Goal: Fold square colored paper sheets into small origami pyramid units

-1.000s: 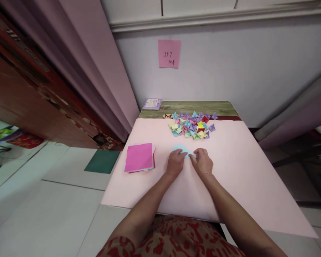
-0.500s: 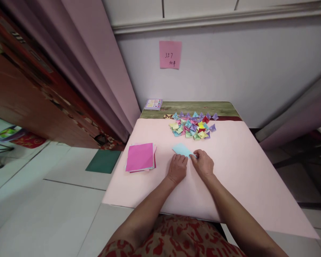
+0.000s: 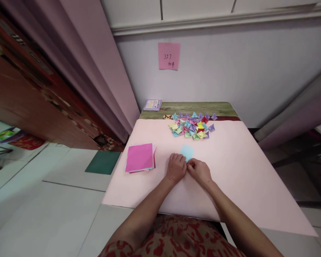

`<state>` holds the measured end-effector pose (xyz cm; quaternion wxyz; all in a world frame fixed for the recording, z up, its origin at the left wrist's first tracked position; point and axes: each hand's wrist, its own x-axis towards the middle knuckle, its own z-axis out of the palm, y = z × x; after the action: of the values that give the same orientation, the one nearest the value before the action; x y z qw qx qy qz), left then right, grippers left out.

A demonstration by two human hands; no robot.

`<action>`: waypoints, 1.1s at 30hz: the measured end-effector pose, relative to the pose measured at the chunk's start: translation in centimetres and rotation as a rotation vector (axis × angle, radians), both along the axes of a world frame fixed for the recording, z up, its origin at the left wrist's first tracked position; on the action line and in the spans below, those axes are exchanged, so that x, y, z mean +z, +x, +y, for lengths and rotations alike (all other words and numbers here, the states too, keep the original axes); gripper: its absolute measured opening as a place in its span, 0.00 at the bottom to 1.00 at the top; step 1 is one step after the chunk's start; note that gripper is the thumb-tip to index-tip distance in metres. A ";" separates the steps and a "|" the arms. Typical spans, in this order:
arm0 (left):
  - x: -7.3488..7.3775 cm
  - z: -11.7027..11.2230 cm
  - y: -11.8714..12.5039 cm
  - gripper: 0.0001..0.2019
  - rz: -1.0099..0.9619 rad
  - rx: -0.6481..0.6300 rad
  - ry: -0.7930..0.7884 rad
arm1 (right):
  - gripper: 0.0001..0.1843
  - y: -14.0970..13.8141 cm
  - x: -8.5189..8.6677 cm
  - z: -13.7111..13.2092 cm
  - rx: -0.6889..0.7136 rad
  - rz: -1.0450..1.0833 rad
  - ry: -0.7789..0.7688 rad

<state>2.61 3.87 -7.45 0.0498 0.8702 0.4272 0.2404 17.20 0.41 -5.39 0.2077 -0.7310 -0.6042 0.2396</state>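
A light blue sheet of origami paper (image 3: 187,151), looking folded, lies on the pink-covered table in front of me. My left hand (image 3: 176,166) rests at its lower left, with bent fingers on the paper's edge. My right hand (image 3: 199,170) pinches the near corner between thumb and forefinger. The fingers hide the lower part of the sheet. To the left sits a stack of square paper (image 3: 139,157) with a magenta sheet on top. Beyond my hands is a heap of small folded paper pieces (image 3: 191,127) in many colours.
The pink table cover (image 3: 246,185) reaches toward me and the right. At the back left corner lies a small pack of printed cards or paper (image 3: 152,105). A pink note (image 3: 169,56) hangs on the wall. A curtain (image 3: 107,64) borders the left side.
The blue paper has turned from lying slanted to pointing away from me, and its visible shape is narrower. My right hand has shifted slightly left and nearer to me.
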 end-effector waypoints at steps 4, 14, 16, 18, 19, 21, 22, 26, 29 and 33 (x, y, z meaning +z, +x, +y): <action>0.2 0.0 0.0 0.07 -0.017 -0.017 0.002 | 0.09 2.9 0.0 2.2 -0.171 0.034 0.060; 0.2 0.0 -0.2 0.08 -0.053 -0.018 -0.015 | 0.19 3.6 0.0 9.4 0.004 -0.070 -0.001; 0.1 0.0 -0.2 0.08 -0.061 -0.013 -0.015 | 0.21 3.5 0.1 9.9 -0.008 -0.068 -0.073; -0.1 0.1 -0.2 0.06 -0.072 -0.009 -0.014 | 0.20 3.8 0.2 10.1 -0.032 -0.008 -0.124; -0.2 0.1 -0.2 0.05 -0.077 -0.005 -0.012 | 0.19 4.0 0.1 10.1 -0.043 0.034 -0.135; -0.4 0.2 -0.2 0.04 -0.082 -0.002 -0.011 | 0.16 4.4 0.0 10.1 -0.055 0.122 -0.136; -0.5 0.3 -0.2 0.04 -0.083 -0.004 -0.013 | 0.15 4.6 -0.1 10.0 -0.055 0.160 -0.127; -0.9 0.6 -0.3 0.08 -0.129 0.002 -0.056 | 0.11 4.4 -0.7 9.8 -0.033 0.331 -0.093; -1.2 1.0 -0.5 0.23 -0.221 0.125 -0.124 | 0.16 3.8 -0.9 9.5 -0.039 0.499 -0.108; -1.2 1.6 -0.5 0.29 -0.261 0.202 -0.214 | 0.22 3.7 -0.5 8.5 -0.016 0.690 -0.138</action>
<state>2.08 5.47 -8.69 0.1725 0.7740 0.5256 0.3080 20.94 8.93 -5.93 0.3515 -0.6239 -0.4753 0.5112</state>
